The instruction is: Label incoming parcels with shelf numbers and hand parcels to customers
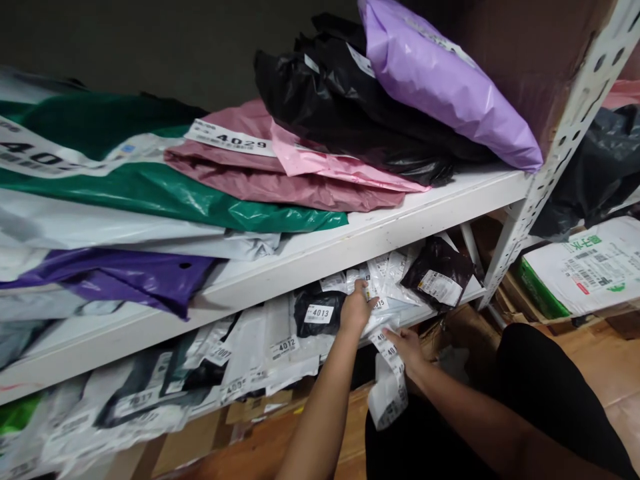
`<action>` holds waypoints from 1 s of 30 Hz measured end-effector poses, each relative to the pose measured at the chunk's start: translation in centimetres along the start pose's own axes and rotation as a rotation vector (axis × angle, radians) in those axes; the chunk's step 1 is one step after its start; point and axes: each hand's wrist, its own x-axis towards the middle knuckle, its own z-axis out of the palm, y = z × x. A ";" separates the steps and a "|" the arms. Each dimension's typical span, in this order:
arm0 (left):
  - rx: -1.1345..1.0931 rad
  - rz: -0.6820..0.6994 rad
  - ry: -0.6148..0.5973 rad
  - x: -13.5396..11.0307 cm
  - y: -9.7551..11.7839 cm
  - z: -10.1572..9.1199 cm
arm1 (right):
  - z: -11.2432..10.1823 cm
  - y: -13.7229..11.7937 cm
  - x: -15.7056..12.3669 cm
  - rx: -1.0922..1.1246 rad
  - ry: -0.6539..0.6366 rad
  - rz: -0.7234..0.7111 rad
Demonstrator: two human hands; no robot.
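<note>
Lower shelf: left hand among the bagged parcels, right hand on a label strip

Clock centred on the left hand, 12 up the view; I note it reaching in beneath the edge of the upper shelf, onto or just over clear bags; a label ending in 015 lies beside its thumb; thumb and forefinger appear parted, but whether the other fingers pinch film I cannot tell.

Right hand between 4 and 5 o'clock; thumb and fingers pinch the strip near its upper end; the printed strip hangs from them, its lower part curling forward of the shelf.

Neighbours: black bag marked 4013 at 9; pale bag marked 4012 at 8; dark bag with a white label between 2 and 3; above, pink bag marked 4029 at 11, lilac bag near 1.

Step in hand, my judgement: sorting through the labelled bags with the left while the right keeps the labels ready; next move calls for a flat, legible bag face, a light pinch on the strip, and care that its loose curl not snag.
</note>
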 end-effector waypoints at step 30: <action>-0.366 0.255 -0.228 2.9 -4.1 0.2 | 3.2 -1.7 6.0 -0.218 0.013 -0.273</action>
